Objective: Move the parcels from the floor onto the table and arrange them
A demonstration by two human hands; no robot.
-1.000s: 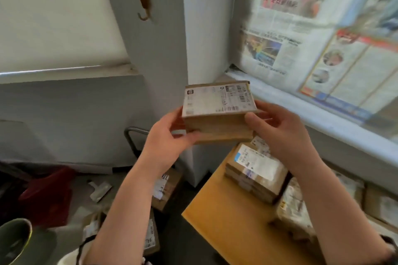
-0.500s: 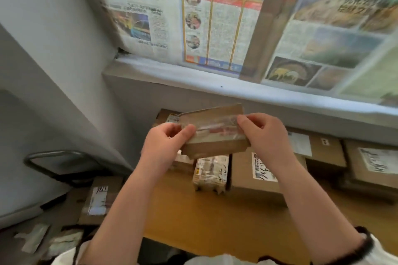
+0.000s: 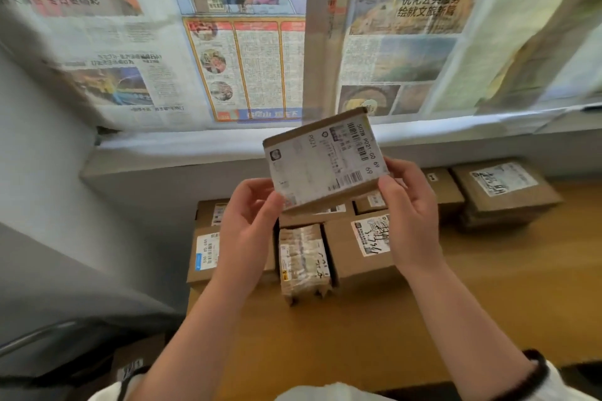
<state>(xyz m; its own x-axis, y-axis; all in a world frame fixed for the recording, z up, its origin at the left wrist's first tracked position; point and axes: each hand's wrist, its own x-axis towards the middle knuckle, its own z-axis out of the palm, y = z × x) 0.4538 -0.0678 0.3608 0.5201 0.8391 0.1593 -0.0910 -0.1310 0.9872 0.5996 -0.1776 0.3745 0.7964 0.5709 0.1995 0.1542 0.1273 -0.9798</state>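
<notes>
Held parcel (image 3: 321, 159): a flat brown cardboard box with a large white shipping label turned to the camera. It is tilted and is in the air above the back of the table, in front of the grey ledge (image 3: 195, 143). It touches no other parcel.
Left hand (image 3: 247, 221): pinches the lower left corner of the held parcel, with the thumb on the label side and the fingers curled behind.
Right hand (image 3: 410, 215): grips the lower right edge, with the thumb on the front and the fingers behind the box.
Table (image 3: 358, 335): a light wooden top.
Parcels on table: a box with blue-marked label (image 3: 203, 254) is at the left. Just beside it is a narrow taped parcel (image 3: 304, 262), then a box with handwritten label (image 3: 358, 247). More boxes stand behind these, against the wall. A wide flat box (image 3: 501, 192) lies apart at the right.
Floor parcel (image 3: 130, 365): it lies at the lower left beside the table, and it is blurred.
Background: newspapers (image 3: 244, 58) cover the window above the ledge.
</notes>
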